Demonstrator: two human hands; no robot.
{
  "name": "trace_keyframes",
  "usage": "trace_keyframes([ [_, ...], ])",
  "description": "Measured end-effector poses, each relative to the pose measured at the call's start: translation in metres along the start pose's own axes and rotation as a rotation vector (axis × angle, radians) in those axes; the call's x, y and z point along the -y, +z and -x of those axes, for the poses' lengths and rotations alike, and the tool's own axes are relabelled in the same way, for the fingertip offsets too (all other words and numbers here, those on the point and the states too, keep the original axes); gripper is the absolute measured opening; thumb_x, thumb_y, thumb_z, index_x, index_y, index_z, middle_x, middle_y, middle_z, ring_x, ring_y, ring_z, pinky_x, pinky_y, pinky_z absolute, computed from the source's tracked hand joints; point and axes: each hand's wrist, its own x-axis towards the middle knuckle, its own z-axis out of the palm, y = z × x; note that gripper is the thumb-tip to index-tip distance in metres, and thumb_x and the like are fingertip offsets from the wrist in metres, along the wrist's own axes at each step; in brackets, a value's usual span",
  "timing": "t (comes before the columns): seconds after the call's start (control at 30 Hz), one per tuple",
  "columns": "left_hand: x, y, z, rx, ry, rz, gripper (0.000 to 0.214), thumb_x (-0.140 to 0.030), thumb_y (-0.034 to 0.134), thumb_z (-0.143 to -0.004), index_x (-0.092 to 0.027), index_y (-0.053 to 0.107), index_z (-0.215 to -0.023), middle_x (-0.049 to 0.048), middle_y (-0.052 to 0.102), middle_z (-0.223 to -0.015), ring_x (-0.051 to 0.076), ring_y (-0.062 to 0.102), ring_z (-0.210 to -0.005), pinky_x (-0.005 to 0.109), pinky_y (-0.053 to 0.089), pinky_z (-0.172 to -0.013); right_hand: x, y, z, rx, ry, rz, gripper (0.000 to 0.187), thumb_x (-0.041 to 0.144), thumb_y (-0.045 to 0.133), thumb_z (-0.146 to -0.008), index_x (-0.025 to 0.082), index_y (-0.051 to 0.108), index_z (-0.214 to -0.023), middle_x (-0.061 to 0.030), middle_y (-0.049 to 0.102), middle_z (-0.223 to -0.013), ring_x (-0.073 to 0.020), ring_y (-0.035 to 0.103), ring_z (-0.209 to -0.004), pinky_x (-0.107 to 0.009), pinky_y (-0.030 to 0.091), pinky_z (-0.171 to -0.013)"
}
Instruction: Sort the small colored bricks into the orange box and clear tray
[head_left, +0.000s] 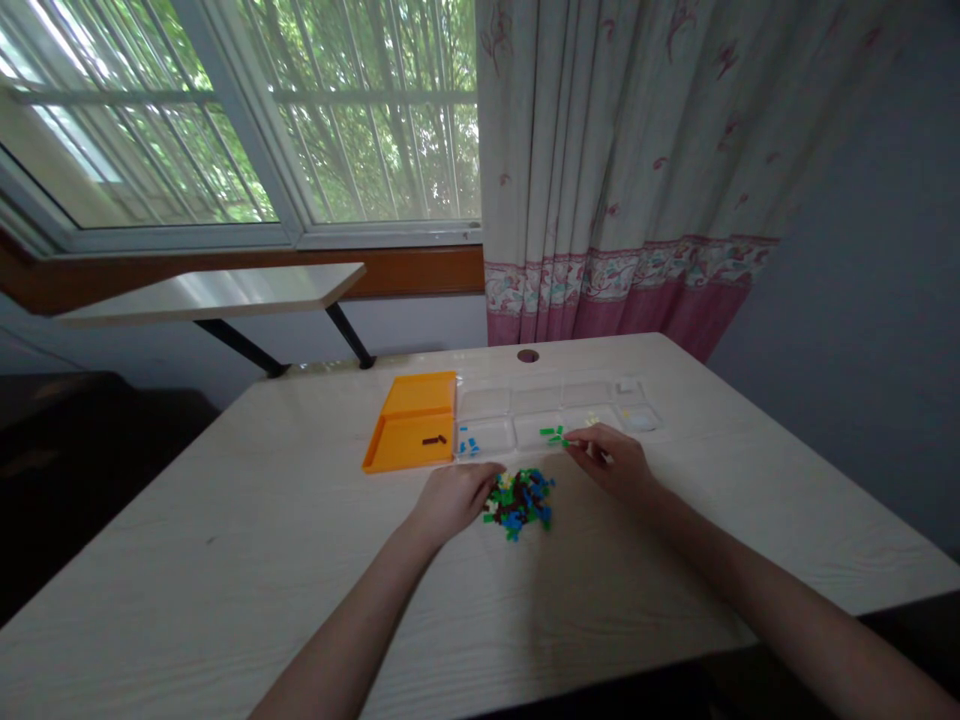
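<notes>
A small heap of mixed green, blue, dark and pale bricks (520, 500) lies on the pale wooden table (225, 560). My left hand (455, 497) rests at the heap's left edge, fingers curled onto the bricks. My right hand (611, 460) reaches to the front edge of a clear compartment tray (559, 395), fingertips pinched beside several green bricks (554, 435) in one compartment. Whether a brick sits between those fingers is too small to see. A few blue bricks (469, 446) lie in the compartment to the left.
An orange tray lid (409, 425) with one dark brick (433, 440) lies left of the clear tray. A cable hole (528, 355) marks the table's far edge. Behind are a window, a floral curtain (622, 170) and a wall shelf (210, 292).
</notes>
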Motion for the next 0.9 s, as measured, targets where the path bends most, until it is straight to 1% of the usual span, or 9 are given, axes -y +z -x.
trace_keyframes([
  [0.17, 0.000, -0.001, 0.000, -0.016, -0.055, -0.031, 0.029, -0.026, 0.036, -0.087, -0.024, 0.058, -0.106, 0.0036, 0.068, -0.095, 0.019, 0.063, -0.086, 0.027, 0.046, -0.070, -0.001, -0.001, 0.001, -0.010, 0.012, -0.006, 0.016, 0.026, 0.051, -0.082, 0.021, 0.063, -0.091, 0.0007, 0.057, -0.066, -0.0069, 0.044, -0.046, -0.019, 0.039, -0.049],
  [0.43, -0.001, -0.002, 0.000, -0.013, -0.091, -0.053, 0.026, -0.028, 0.037, -0.087, -0.024, 0.058, -0.101, 0.0033, 0.068, -0.090, 0.019, 0.063, -0.082, 0.025, 0.044, -0.066, -0.002, 0.000, 0.001, -0.018, 0.009, 0.000, 0.016, 0.026, 0.051, -0.082, 0.020, 0.063, -0.090, 0.0007, 0.057, -0.066, -0.0071, 0.044, -0.045, -0.019, 0.038, -0.048],
  [0.53, -0.003, -0.004, -0.001, -0.004, -0.108, -0.058, 0.025, -0.028, 0.037, -0.087, -0.023, 0.059, -0.096, 0.0029, 0.068, -0.087, 0.018, 0.063, -0.080, 0.023, 0.042, -0.064, -0.007, 0.002, 0.000, -0.045, 0.022, 0.031, 0.015, 0.027, 0.051, -0.082, 0.019, 0.062, -0.088, 0.0008, 0.057, -0.064, -0.0077, 0.044, -0.046, -0.020, 0.039, -0.049],
  [0.63, -0.004, -0.004, -0.001, -0.010, -0.128, -0.050, 0.024, -0.028, 0.038, -0.086, -0.023, 0.058, -0.098, 0.0024, 0.068, -0.086, 0.017, 0.063, -0.079, 0.023, 0.041, -0.063, -0.016, 0.005, -0.002, -0.090, 0.074, 0.068, 0.015, 0.029, 0.052, -0.081, 0.019, 0.062, -0.087, 0.0003, 0.057, -0.065, -0.0088, 0.045, -0.047, -0.021, 0.040, -0.051],
  [0.73, -0.003, -0.003, -0.001, -0.032, -0.152, -0.044, 0.025, -0.030, 0.039, -0.086, -0.024, 0.057, -0.103, 0.0024, 0.068, -0.087, 0.017, 0.063, -0.079, 0.023, 0.041, -0.063, -0.024, 0.009, -0.005, -0.106, 0.109, 0.109, 0.015, 0.027, 0.053, -0.079, 0.018, 0.063, -0.086, -0.0013, 0.060, -0.067, -0.0110, 0.050, -0.053, -0.023, 0.042, -0.055],
  [0.83, -0.003, -0.002, -0.001, -0.035, -0.161, -0.048, 0.025, -0.030, 0.039, -0.086, -0.023, 0.059, -0.099, 0.0028, 0.068, -0.086, 0.017, 0.063, -0.079, 0.023, 0.041, -0.063, -0.030, 0.013, -0.007, -0.084, 0.117, 0.158, 0.016, 0.025, 0.053, -0.078, 0.018, 0.064, -0.087, -0.0028, 0.062, -0.070, -0.0144, 0.056, -0.064, -0.025, 0.045, -0.063],
  [0.9, -0.003, -0.002, -0.001, -0.037, -0.149, -0.047, 0.024, -0.030, 0.039, -0.086, -0.023, 0.060, -0.096, 0.0026, 0.068, -0.085, 0.017, 0.063, -0.079, 0.023, 0.040, -0.062, -0.031, 0.013, -0.008, -0.076, 0.132, 0.181, 0.017, 0.024, 0.053, -0.078, 0.018, 0.064, -0.089, -0.0031, 0.062, -0.072, -0.0153, 0.057, -0.066, -0.027, 0.045, -0.065],
])
